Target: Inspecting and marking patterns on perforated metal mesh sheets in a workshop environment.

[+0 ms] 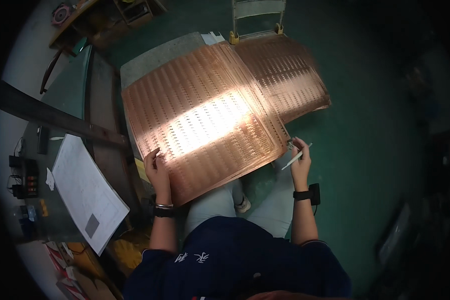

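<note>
The stack of perforated copper-coloured sheets (205, 122) lies forward, between the left hand (156, 171), nearer and half-curled at the stack's left edge, its grip I cannot tell, and the right hand (300, 164), holding a slim white pen (289, 163) beside the stack's right corner.

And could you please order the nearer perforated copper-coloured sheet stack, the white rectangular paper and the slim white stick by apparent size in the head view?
1. Copper-coloured sheet stack
2. White paper
3. White stick

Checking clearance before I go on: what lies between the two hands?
In the head view, copper sheets cover most of the stretch between the left hand and the right hand, which holds a white stick.
</note>
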The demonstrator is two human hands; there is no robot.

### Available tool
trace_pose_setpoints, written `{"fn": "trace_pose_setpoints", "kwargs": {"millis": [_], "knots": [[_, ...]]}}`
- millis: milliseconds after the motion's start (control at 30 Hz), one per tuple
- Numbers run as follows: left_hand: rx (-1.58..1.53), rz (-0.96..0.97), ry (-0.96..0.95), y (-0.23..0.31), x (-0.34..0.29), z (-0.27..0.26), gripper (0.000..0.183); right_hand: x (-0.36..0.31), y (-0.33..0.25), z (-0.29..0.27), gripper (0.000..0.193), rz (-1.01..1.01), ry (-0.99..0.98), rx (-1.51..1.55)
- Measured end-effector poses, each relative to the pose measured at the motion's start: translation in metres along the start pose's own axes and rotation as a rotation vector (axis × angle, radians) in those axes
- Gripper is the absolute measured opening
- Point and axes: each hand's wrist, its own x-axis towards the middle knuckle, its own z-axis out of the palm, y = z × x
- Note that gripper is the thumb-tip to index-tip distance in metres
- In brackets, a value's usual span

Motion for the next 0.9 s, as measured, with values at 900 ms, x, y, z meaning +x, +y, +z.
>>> {"fn": "trace_pose_setpoints", "kwargs": {"millis": [900], "knots": [[-0.838, -0.740, -0.426, 0.050, -0.082, -0.016, 0.034, -0.086, -0.015, -0.006, 0.051, 0.684, 0.032, 0.731]]}}
